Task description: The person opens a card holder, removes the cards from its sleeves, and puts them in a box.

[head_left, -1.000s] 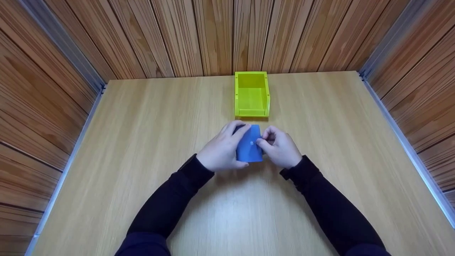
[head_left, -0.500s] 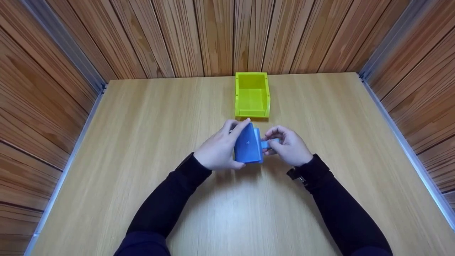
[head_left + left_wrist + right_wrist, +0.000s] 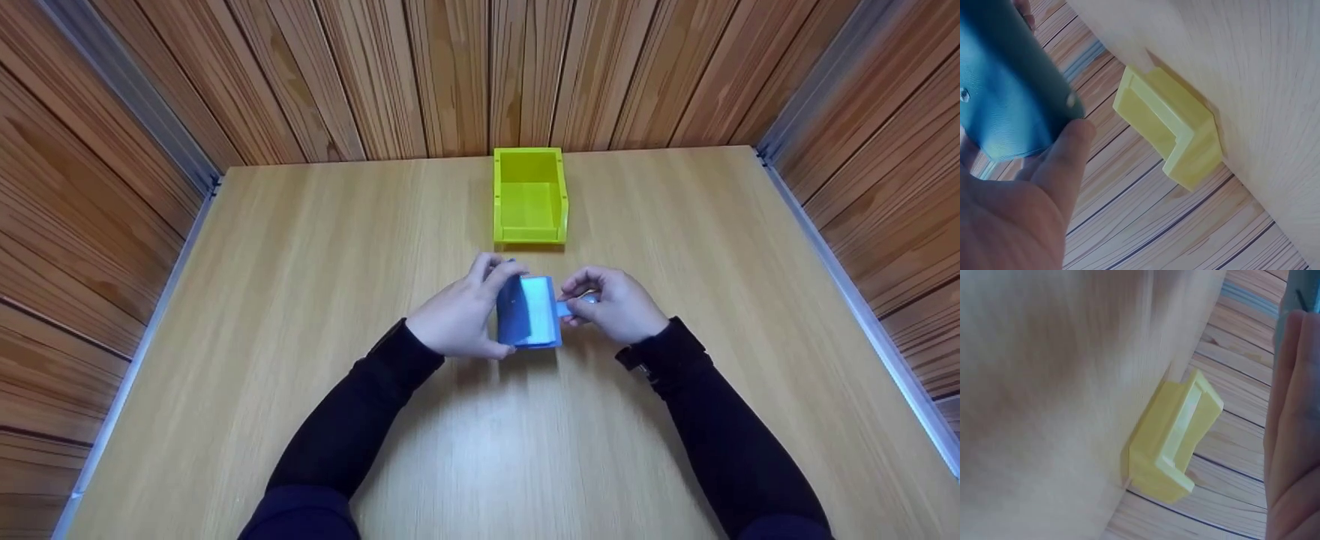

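A small blue wallet [image 3: 538,315] with a snap strap is held between both hands in the head view, its cover [image 3: 512,315] partly lifted to bare a shiny light-blue inside. My left hand [image 3: 463,315] grips the cover side, thumb low and fingers over the top edge. On the other side my right hand [image 3: 619,306] pinches the strap [image 3: 564,309], which sticks out from the wallet's right edge. Metal snap studs show on the wallet [image 3: 1008,79] in the left wrist view. The right wrist view catches only a sliver of the wallet [image 3: 1304,289] above the fingers.
A yellow open-front bin [image 3: 529,236] stands behind the hands at the back of the wooden table [image 3: 315,262]. Wood-plank walls [image 3: 450,75] with metal corner rails enclose the table at the back and both sides.
The right hand has moved right, drawing the strap out from the wallet's edge. The wallet's cover has swung leftward, and its light inside has come into view.
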Demonstrator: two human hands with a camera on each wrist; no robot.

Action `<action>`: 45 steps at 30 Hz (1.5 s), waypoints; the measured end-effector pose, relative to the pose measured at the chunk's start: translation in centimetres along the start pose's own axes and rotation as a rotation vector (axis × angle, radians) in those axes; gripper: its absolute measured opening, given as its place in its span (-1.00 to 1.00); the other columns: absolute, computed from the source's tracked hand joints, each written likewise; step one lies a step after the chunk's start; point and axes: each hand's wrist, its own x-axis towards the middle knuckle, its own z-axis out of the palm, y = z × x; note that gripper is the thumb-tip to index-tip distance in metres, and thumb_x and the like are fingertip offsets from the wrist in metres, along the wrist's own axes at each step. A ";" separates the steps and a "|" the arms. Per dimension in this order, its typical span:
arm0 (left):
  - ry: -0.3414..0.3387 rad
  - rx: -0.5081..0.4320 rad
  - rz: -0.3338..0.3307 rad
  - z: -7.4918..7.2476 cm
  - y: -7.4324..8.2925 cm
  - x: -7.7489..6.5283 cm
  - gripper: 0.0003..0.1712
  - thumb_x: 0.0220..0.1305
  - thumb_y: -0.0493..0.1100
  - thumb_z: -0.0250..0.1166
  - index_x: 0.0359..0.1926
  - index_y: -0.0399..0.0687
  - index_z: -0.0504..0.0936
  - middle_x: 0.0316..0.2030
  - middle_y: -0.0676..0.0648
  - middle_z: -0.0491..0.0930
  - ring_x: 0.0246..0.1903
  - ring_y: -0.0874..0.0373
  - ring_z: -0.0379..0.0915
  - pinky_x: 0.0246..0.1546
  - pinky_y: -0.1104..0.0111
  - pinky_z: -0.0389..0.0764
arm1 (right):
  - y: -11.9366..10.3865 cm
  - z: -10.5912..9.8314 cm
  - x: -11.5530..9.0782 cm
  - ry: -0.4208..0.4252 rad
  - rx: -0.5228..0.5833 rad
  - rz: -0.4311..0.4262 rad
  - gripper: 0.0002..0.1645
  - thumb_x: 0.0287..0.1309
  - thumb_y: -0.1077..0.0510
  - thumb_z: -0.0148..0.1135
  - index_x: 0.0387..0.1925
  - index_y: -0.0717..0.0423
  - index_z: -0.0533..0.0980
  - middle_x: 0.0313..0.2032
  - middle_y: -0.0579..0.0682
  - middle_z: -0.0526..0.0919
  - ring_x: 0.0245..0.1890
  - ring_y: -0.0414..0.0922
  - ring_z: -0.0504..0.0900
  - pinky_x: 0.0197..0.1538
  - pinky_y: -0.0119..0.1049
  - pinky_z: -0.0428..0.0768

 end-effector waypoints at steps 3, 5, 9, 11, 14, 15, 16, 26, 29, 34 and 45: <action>0.011 0.050 -0.012 -0.1 -0.1 0.0 0.18 -0.27 0.05 0.63 0.33 0.16 0.07 0.26 -0.09 0.12 -0.02 0.05 0.44 0.00 0.28 0.59 | -0.2 -0.2 0.0 0.012 -0.068 0.003 -0.82 0.17 0.40 0.21 -0.16 0.26 0.52 -0.18 0.21 0.63 -0.32 0.02 0.69 -0.20 -0.09 0.70; 0.010 0.089 -0.028 -0.1 -0.2 0.1 0.12 -0.26 0.06 0.62 0.26 0.06 0.11 0.24 -0.08 0.15 -0.07 0.11 0.44 -0.02 0.34 0.59 | -0.2 -0.3 0.0 0.016 -0.137 -0.004 -0.82 0.18 0.40 0.20 -0.17 0.23 0.53 -0.19 0.17 0.63 -0.32 0.00 0.68 -0.19 -0.07 0.69; 0.000 0.132 -0.071 0.2 -0.3 0.0 0.06 -0.24 0.09 0.62 0.21 0.01 0.16 0.18 -0.06 0.22 -0.16 0.15 0.43 -0.09 0.35 0.59 | -0.2 -0.2 0.1 0.030 -0.305 -0.046 -0.85 0.18 0.36 0.21 -0.21 0.18 0.55 -0.24 0.09 0.65 -0.32 -0.02 0.66 -0.24 -0.14 0.69; 0.000 0.153 -0.092 0.3 -0.3 0.0 0.05 -0.24 0.12 0.62 0.21 -0.02 0.19 0.21 -0.08 0.24 -0.12 0.12 0.44 -0.03 0.30 0.58 | -0.1 -0.1 0.1 0.045 -0.388 -0.082 -0.87 0.18 0.35 0.22 -0.23 0.15 0.57 -0.26 0.06 0.67 -0.30 -0.02 0.66 -0.25 -0.19 0.66; -0.002 0.202 -0.113 0.5 -0.3 -0.1 0.00 -0.19 0.15 0.59 0.21 -0.13 0.30 0.27 -0.14 0.27 -0.03 0.06 0.47 0.06 0.22 0.55 | 0.1 0.0 0.2 0.082 -0.493 -0.121 -0.89 0.16 0.35 0.22 -0.29 0.13 0.58 -0.30 0.03 0.68 -0.27 -0.03 0.65 -0.21 -0.17 0.62; -0.006 0.217 -0.119 0.6 -0.4 -0.1 -0.06 -0.16 0.14 0.57 0.18 -0.17 0.35 0.27 -0.16 0.29 -0.02 0.04 0.48 0.07 0.20 0.55 | 0.2 0.0 0.3 0.096 -0.527 -0.130 -0.89 0.15 0.36 0.22 -0.31 0.12 0.58 -0.30 0.03 0.68 -0.26 -0.04 0.65 -0.19 -0.15 0.61; -0.011 0.238 -0.124 0.6 -0.4 -0.2 -0.12 -0.13 0.12 0.56 0.14 -0.20 0.41 0.26 -0.17 0.32 -0.01 0.04 0.49 0.08 0.20 0.55 | 0.4 0.0 0.4 0.109 -0.559 -0.134 -0.89 0.14 0.36 0.22 -0.33 0.12 0.57 -0.31 0.02 0.68 -0.25 -0.04 0.64 -0.16 -0.14 0.59; -0.060 0.342 -0.055 0.9 -0.5 -0.2 -0.71 0.00 -0.02 0.40 -0.68 0.01 0.53 -0.50 0.08 0.54 -0.41 0.16 0.44 -0.34 0.31 0.46 | 1.4 0.1 0.8 0.187 -0.767 -0.144 -0.93 0.13 0.36 0.22 -0.34 0.19 0.58 -0.38 0.04 0.67 -0.35 -0.02 0.60 -0.19 -0.07 0.57; -0.084 0.332 -0.068 1.4 -0.5 -0.2 -0.56 0.02 -0.02 0.37 -0.78 0.08 0.32 -0.72 0.16 0.26 -0.64 0.21 0.19 -0.59 0.35 0.22 | 1.4 0.2 0.9 0.202 -0.815 -0.116 -0.91 0.15 0.29 0.28 -0.28 0.22 0.60 -0.36 0.07 0.67 -0.35 0.00 0.60 -0.20 -0.04 0.56; -0.100 0.344 -0.066 2.0 -0.3 -0.1 -0.50 0.05 -0.04 0.36 -0.80 0.12 0.23 -0.74 0.19 0.15 -0.67 0.24 0.09 -0.64 0.39 0.11 | 0.9 0.3 0.6 0.212 -0.826 -0.076 -0.64 0.13 0.15 0.35 -0.05 0.22 0.57 -0.12 0.15 0.67 -0.12 0.06 0.61 -0.01 0.03 0.54; -0.122 0.327 -0.100 2.3 -0.5 0.0 -0.83 0.00 -0.13 0.30 -0.67 0.12 0.64 -0.66 0.19 0.46 -0.59 0.22 0.33 -0.56 0.39 0.35 | -1.8 -2.0 -1.4 0.217 -0.590 -0.099 -0.31 0.16 -0.03 0.37 0.25 0.14 0.38 0.14 0.11 0.52 0.07 0.09 0.54 0.10 0.02 0.53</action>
